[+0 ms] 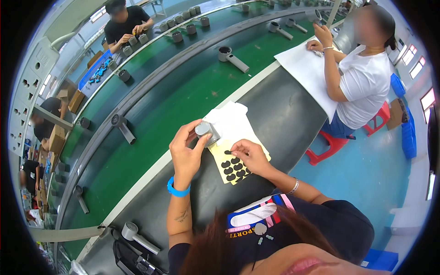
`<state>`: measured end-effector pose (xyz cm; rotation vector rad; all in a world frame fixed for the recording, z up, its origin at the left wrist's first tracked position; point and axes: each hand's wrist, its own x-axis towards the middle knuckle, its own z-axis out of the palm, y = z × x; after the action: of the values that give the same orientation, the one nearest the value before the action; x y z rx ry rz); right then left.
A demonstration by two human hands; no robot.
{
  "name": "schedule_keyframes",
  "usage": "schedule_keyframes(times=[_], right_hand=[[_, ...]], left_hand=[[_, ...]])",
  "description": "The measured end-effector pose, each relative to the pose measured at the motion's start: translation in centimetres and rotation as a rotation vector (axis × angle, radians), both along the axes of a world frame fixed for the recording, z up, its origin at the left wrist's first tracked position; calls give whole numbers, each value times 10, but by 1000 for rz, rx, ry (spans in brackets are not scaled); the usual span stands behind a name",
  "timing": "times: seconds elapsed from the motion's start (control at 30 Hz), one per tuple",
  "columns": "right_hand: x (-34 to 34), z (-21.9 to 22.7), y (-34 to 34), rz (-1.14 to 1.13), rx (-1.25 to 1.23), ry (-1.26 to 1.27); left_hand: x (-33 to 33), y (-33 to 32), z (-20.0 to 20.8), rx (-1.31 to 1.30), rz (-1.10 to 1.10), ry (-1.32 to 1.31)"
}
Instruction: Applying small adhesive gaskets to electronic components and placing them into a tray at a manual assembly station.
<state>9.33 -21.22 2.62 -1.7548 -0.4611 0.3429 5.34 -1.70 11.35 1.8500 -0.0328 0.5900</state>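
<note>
My left hand [185, 149] grips a grey hair dryer housing [204, 129] between thumb and fingers, its round end turned upward. Under and beside it lie pale sheets [236, 120] on the dark bench top. A yellow backing sheet [218, 155] carries rows of black rounded stickers [229, 171]. Over that sheet, my right hand [251, 157] pinches one small black sticker [228, 152] between thumb and forefinger. Whether this sticker is fully off the backing, I cannot tell.
A green conveyor [183, 103] runs past the bench, bearing several grey housings such as one with a handle [231, 58]. Another hair dryer housing [137, 236] rests on the bench at lower left, beside a black bag [130, 256]. Co-workers sit at far left and right; a red stool [327, 145] stands rightward.
</note>
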Motion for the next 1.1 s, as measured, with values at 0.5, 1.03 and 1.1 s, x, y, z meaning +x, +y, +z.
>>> schedule_keyframes(times=[0.5, 1.03, 1.1], right_hand=[[-10, 96, -18, 81, 308, -116], [-24, 97, 1, 119, 476, 88], [-25, 98, 1, 105, 476, 123]], left_hand=[[-37, -21, -8, 104, 8, -28], [-61, -33, -9, -151, -94, 105], [-62, -31, -8, -261, -156, 166]])
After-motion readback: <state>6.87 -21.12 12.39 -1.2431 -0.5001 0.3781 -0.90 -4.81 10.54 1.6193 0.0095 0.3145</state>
